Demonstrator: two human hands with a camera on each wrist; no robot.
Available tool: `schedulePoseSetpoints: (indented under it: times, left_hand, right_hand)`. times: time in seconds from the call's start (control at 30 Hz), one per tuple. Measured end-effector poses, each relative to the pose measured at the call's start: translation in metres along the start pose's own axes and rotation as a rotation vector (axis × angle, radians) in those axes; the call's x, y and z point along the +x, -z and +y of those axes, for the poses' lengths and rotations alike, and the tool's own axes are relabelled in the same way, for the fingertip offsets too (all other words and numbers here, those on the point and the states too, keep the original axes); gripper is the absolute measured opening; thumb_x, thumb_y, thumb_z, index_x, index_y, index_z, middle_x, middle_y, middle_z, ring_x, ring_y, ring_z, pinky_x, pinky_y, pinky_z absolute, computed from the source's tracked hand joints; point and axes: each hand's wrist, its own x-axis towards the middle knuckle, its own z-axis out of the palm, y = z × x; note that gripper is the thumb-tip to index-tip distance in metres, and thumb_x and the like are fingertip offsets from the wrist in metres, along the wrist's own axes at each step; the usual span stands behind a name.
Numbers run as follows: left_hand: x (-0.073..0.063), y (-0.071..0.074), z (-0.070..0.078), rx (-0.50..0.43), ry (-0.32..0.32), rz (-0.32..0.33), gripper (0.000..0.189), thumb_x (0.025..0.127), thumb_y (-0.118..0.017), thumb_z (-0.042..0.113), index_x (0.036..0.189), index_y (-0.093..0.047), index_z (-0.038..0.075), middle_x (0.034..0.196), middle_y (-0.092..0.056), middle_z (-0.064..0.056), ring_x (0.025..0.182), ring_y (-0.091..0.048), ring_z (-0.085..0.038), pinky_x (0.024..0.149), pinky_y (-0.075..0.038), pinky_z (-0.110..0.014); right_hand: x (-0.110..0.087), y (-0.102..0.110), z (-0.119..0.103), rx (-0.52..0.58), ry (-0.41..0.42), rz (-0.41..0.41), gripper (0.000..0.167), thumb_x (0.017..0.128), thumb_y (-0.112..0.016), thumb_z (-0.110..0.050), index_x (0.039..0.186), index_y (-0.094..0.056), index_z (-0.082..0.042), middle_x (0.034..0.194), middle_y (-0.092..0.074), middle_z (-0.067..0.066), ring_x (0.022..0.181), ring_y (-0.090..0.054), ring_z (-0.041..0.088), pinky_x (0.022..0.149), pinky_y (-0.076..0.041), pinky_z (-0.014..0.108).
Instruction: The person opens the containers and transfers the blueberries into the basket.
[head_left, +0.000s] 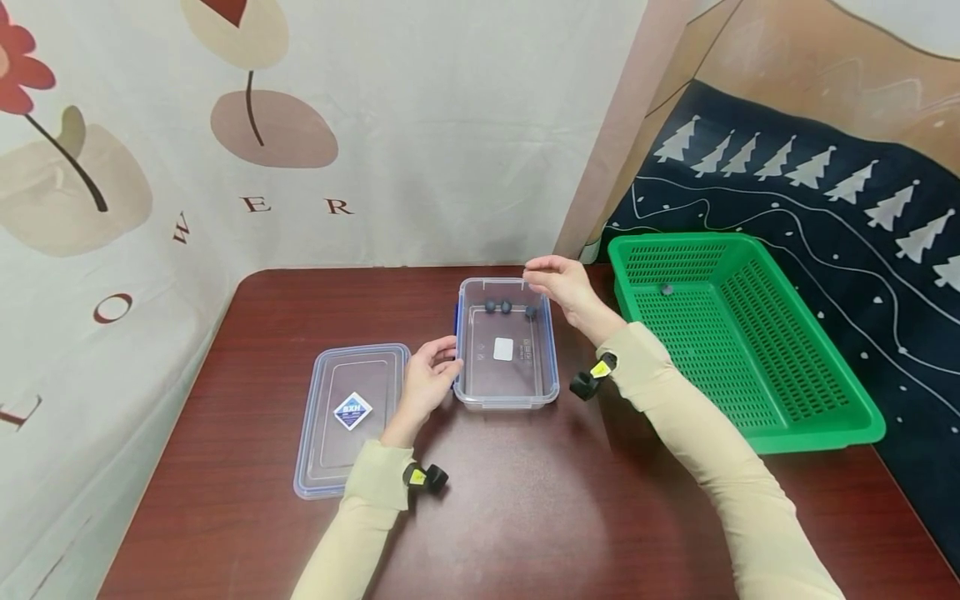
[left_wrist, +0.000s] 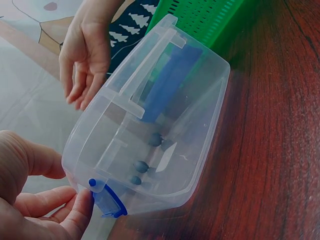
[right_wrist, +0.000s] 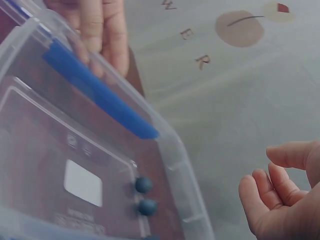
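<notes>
Dark reddish wood-look table [head_left: 525,508] nearest, sleeves [head_left: 697,433] and wrist cameras [head_left: 432,477] over it. Just past those, on the left, a see-through lid [head_left: 352,446] lying flat, off the box. Next, the left hand [head_left: 427,381]: fingers fairly straight and apart from the thumb, resting against the box's left side by a blue latch [left_wrist: 110,201], no clamp visible.

Then the box [head_left: 487,379] itself, sitting on the table between both hands. Probably light, stiffish with a little flex, likely slick and easy to skid. Best held low on both long sides, away from loose latches. Inside, toward the far end, three small dark balls [head_left: 506,307]. Probably light, maybe soft, bound to roll with any tilt; pinch gently.

Right hand [head_left: 567,289] by the far right corner, apart from the box, fingers loosely curled, thumb away from fingertips, nothing held. Kinda crowding that corner, though.

Off right, a green basket [head_left: 738,358] with one small ball [head_left: 667,289], tall walls to reach over. Way back, tree-print cloth [head_left: 750,187] and a pale sheet [head_left: 450,167].
</notes>
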Motion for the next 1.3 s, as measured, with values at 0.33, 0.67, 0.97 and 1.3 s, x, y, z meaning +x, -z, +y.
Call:
schedulePoseSetpoints:
  times: [0.33,0.67,0.97,1.3]
  left_hand:
    - [0.0,-0.001,-0.001,-0.005,0.002,0.003,0.036,0.08,-0.058,-0.013,0.115,-0.056,-0.016,0.107,-0.059,-0.03,0.1,-0.057,-0.038,0.083,-0.053,-0.023]
    - [-0.001,-0.001,0.001,-0.024,0.011,-0.008,0.037,0.081,-0.058,-0.013,0.117,-0.053,-0.018,0.11,-0.057,-0.033,0.102,-0.056,-0.04,0.079,-0.05,-0.015]
    - [0.001,0.0,0.001,-0.013,0.012,-0.012,0.037,0.081,-0.059,-0.012,0.117,-0.054,-0.017,0.111,-0.058,-0.032,0.103,-0.056,-0.039,0.081,-0.051,-0.017]
    - [-0.005,0.001,0.02,0.001,0.028,-0.022,0.036,0.081,-0.055,-0.016,0.116,-0.051,-0.021,0.11,-0.056,-0.036,0.103,-0.055,-0.043,0.08,-0.05,-0.014]
  right_hand:
    - [0.005,-0.032,0.016,0.05,-0.017,0.084,0.028,0.085,-0.064,0.001,0.111,-0.06,0.01,0.091,-0.063,0.003,0.091,-0.063,0.018,0.094,-0.049,0.037]
    - [0.016,-0.048,0.035,-0.013,-0.016,0.238,0.023,0.082,-0.067,-0.002,0.104,-0.066,0.004,0.09,-0.066,0.008,0.075,-0.057,0.011,0.09,-0.05,0.041]
    - [0.02,-0.053,0.047,-0.208,-0.056,0.273,0.026,0.081,-0.068,-0.005,0.107,-0.069,-0.002,0.104,-0.068,0.013,0.089,-0.058,0.016,0.073,-0.046,0.021]
    - [0.024,-0.052,0.054,-0.248,-0.107,0.212,0.027,0.083,-0.067,-0.005,0.11,-0.068,-0.002,0.112,-0.066,0.011,0.095,-0.056,0.018,0.077,-0.046,0.026]
